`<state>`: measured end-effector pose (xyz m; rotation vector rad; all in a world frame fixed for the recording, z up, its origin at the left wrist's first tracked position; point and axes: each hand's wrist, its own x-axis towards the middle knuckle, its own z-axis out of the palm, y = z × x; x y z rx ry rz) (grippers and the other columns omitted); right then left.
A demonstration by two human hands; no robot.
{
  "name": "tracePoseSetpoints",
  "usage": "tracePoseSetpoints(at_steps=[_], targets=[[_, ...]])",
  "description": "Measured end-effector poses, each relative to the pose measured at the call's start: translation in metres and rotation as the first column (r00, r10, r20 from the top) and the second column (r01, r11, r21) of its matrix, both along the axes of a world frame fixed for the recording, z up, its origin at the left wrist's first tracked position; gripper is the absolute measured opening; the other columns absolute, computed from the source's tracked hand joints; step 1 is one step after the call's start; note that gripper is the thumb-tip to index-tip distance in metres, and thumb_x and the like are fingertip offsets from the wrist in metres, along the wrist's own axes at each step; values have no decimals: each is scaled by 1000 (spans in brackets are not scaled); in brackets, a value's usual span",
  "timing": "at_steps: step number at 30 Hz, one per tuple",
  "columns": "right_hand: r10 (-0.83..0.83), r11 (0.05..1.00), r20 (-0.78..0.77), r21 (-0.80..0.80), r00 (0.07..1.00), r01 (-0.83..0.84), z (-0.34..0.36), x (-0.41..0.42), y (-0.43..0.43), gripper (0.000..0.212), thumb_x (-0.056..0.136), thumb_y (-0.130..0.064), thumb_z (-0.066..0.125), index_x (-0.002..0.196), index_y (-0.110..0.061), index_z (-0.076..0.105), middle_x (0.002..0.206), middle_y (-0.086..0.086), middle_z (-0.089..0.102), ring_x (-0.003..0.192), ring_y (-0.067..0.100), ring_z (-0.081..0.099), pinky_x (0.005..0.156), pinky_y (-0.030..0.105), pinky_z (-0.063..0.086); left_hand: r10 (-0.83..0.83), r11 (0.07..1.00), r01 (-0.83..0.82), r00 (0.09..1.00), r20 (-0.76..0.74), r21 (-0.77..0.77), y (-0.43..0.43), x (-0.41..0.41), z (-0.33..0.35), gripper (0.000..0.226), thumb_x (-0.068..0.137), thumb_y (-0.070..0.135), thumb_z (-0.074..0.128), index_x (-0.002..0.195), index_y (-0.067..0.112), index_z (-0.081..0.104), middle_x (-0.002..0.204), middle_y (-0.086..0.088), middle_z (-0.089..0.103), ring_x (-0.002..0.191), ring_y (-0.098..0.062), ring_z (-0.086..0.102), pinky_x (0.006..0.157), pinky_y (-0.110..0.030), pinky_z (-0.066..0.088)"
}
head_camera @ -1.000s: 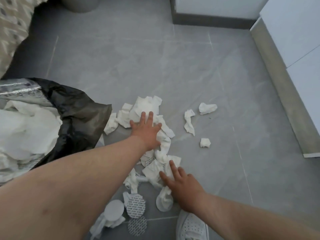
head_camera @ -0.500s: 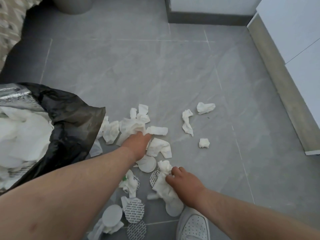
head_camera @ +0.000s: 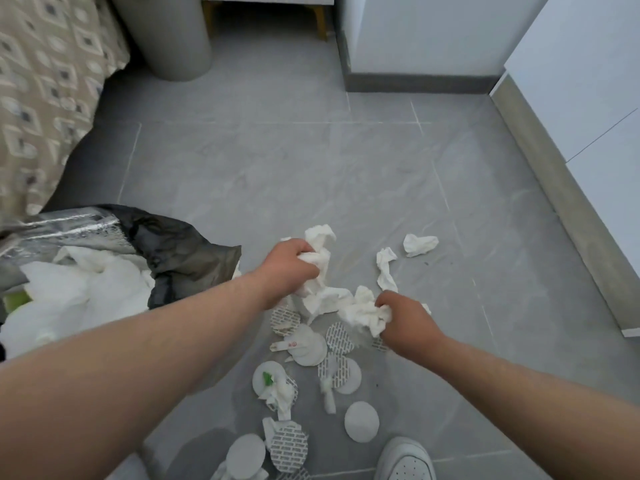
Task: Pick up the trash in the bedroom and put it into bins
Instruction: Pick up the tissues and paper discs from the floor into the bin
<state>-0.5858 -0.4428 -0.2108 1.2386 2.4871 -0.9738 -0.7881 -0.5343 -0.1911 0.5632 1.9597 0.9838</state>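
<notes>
Crumpled white tissues lie scattered on the grey tiled floor. My left hand grips a bunch of tissues lifted off the floor. My right hand grips another wad of tissue beside it. Two loose tissues stay on the floor further right, a twisted one and a small one. Several round white and printed seal discs lie below the hands. At the left stands a bin with a black bag, full of white tissue.
A grey cylindrical bin stands at the back left beside the patterned bedspread. White cabinets line the right side. My white shoe is at the bottom edge.
Both hands have closed on tissues and lifted them from the floor, and now sit closer together. The view has tilted up, showing the grey bin and the bed.
</notes>
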Motion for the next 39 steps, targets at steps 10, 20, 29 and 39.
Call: tracePoseSetpoints(at_steps=[10,20,29,39], targets=[[32,999,-233,37,972,-24,109,-86,-25,12,80,-8,61,91,-11,60,79,-1,57,74,17,53,54,17,35,89,976,-161,909,406,145,-71,-57,153,18,87,-5,53,93,12,57,80,-11,62,61,-20,64,51,-29,55],[136,989,-415,2,900,-149,176,-160,-107,13,78,-10,73,80,-5,61,68,7,59,57,15,47,49,19,35,387,880,-459,842,376,121,-249,-113,179,43,63,8,60,105,5,58,92,-21,63,76,-31,62,72,-43,52],[-119,962,-469,-272,875,-15,174,-189,-130,12,79,-2,72,85,-10,65,77,11,68,66,16,58,60,29,44,-125,955,12,923,-363,-297,-270,-120,65,19,83,14,45,95,25,54,100,3,55,94,-17,54,73,-27,42],[-243,927,-417,-367,876,83,163,-201,-131,16,74,-11,79,86,-13,68,95,23,68,86,40,65,82,57,51,-462,792,98,742,-486,-603,-263,-117,50,58,82,50,41,135,27,35,128,-2,47,117,-27,42,96,-39,40]])
